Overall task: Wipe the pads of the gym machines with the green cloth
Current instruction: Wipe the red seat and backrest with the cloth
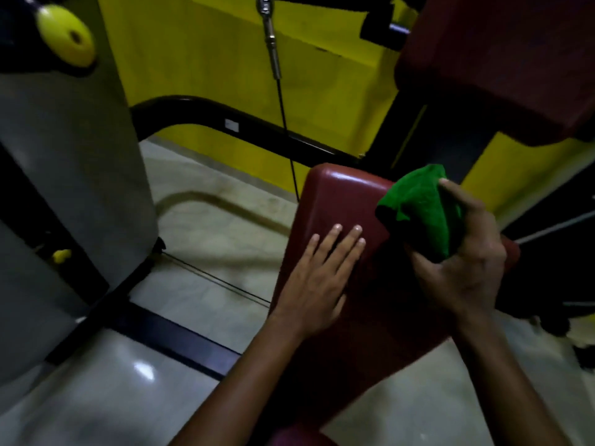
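Glossy maroon vinyl seat pad [341,201], yellow wall [199,59], pale tiled floor [199,220].
Left hand [317,278] flat, fingers spread on pad; right hand [467,262] grip bunches green cloth [418,207].

The left hand [317,278] is laid flat on the seat pad [338,201]; the cloth [418,210] is held to its right by the right hand [467,265]. Behind, a back pad [502,69] is mounted.
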Demonstrator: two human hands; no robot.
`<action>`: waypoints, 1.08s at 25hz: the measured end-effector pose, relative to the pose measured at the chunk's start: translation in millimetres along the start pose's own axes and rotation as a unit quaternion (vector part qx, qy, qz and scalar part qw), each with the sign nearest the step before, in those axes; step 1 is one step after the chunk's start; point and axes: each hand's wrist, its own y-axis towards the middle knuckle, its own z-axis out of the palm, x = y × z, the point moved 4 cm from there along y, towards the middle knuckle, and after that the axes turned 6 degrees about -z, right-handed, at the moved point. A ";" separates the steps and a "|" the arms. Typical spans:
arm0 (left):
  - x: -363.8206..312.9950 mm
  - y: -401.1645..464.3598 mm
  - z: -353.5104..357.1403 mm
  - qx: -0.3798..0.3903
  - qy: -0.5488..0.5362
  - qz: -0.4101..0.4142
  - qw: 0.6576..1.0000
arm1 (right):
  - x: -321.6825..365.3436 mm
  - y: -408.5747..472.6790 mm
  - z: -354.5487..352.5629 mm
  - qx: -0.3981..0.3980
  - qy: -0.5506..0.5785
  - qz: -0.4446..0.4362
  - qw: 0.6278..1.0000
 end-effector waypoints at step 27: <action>37.6 -94.0 63.9 -0.051 -0.217 -0.274 0.935 | 88.4 64.0 155.4 0.313 -0.419 -0.376 0.765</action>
